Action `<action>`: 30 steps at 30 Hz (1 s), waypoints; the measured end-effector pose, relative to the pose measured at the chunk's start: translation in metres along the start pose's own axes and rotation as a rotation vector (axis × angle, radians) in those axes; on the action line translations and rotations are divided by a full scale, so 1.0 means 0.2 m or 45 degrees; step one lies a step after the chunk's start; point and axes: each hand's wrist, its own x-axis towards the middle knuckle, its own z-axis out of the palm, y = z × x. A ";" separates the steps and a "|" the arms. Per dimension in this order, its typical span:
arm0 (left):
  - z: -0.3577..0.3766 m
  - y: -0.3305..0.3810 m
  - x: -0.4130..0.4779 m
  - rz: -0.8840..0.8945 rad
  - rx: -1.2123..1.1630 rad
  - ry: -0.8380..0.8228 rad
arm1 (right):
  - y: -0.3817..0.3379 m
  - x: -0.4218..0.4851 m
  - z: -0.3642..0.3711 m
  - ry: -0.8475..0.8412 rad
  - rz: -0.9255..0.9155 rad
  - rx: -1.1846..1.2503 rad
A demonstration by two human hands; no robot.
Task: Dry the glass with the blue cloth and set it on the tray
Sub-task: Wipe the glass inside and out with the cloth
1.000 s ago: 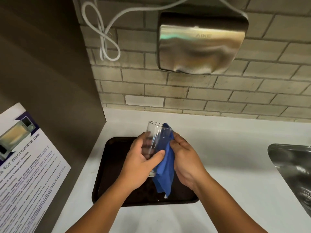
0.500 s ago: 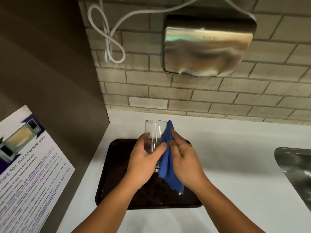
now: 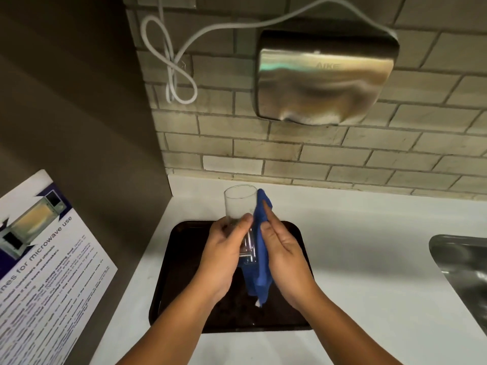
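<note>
A clear drinking glass (image 3: 239, 204) is held upright above the dark brown tray (image 3: 179, 262). My left hand (image 3: 224, 256) is wrapped around its lower half. My right hand (image 3: 283, 256) presses the blue cloth (image 3: 259, 270) flat against the glass's right side. The cloth reaches up to the rim and hangs down below the glass, its white tag near the tray. The base of the glass is partly hidden by my fingers and the cloth.
The tray lies on a white counter (image 3: 369, 246) against a brick wall. A steel sink (image 3: 466, 264) is at the right edge. A steel hand dryer (image 3: 324, 77) hangs on the wall above. A dark panel with a microwave notice (image 3: 44, 259) stands at the left.
The glass has gone from tilted to upright. My right hand has slid the cloth along its right side, fingers now stretched flat upward. The view has shifted slightly.
</note>
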 end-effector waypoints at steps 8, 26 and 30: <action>0.00 0.01 0.00 -0.101 -0.167 0.060 | 0.03 -0.02 0.04 -0.018 0.057 0.230; 0.05 0.04 -0.02 -0.026 -0.188 0.055 | 0.04 -0.02 0.04 0.013 0.181 0.362; 0.05 0.05 -0.01 -0.049 -0.136 0.056 | 0.01 -0.03 0.04 0.029 0.231 0.410</action>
